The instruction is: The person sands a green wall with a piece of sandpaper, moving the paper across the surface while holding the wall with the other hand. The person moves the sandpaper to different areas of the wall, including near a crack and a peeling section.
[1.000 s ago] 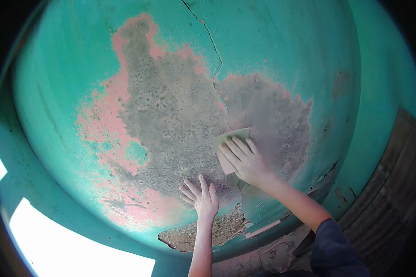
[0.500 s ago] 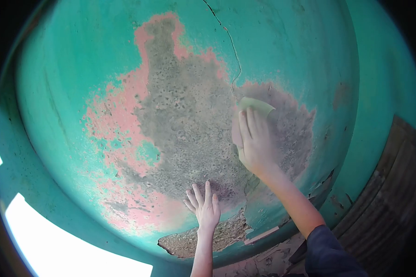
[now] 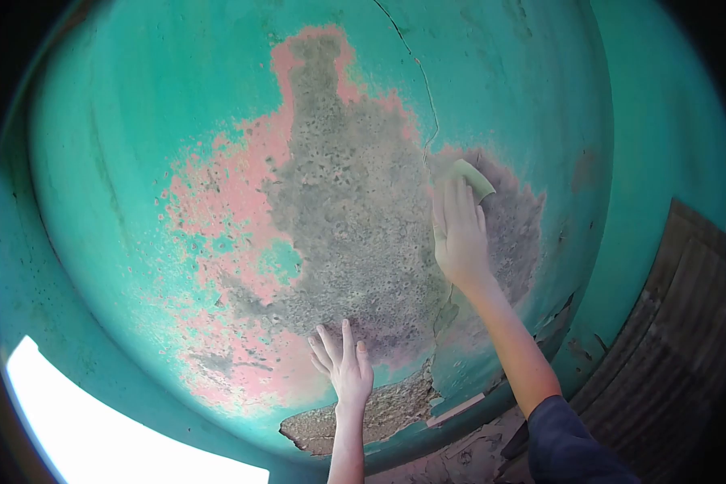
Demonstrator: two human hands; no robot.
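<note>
A turquoise painted wall [image 3: 137,121] fills the view, with a large worn patch [image 3: 347,218] of pink undercoat and bare grey plaster. My right hand [image 3: 460,234] presses a pale green sanding pad [image 3: 472,176] flat against the upper right of the patch, fingers extended over it. My left hand [image 3: 343,363] rests flat on the wall lower down, fingers spread, holding nothing. A thin crack [image 3: 427,97] runs down the wall to the pad.
At the wall's foot a chunk of plaster [image 3: 363,415] is broken away, exposing rough grey material. Rubble lies on the floor [image 3: 476,452] below. A brown corrugated surface [image 3: 678,339] stands at the right. Bright light [image 3: 97,427] shows at the lower left.
My right hand has slid the sanding pad up and to the right across the grey patch. My left hand stays planted on the wall. The view has shifted slightly.
</note>
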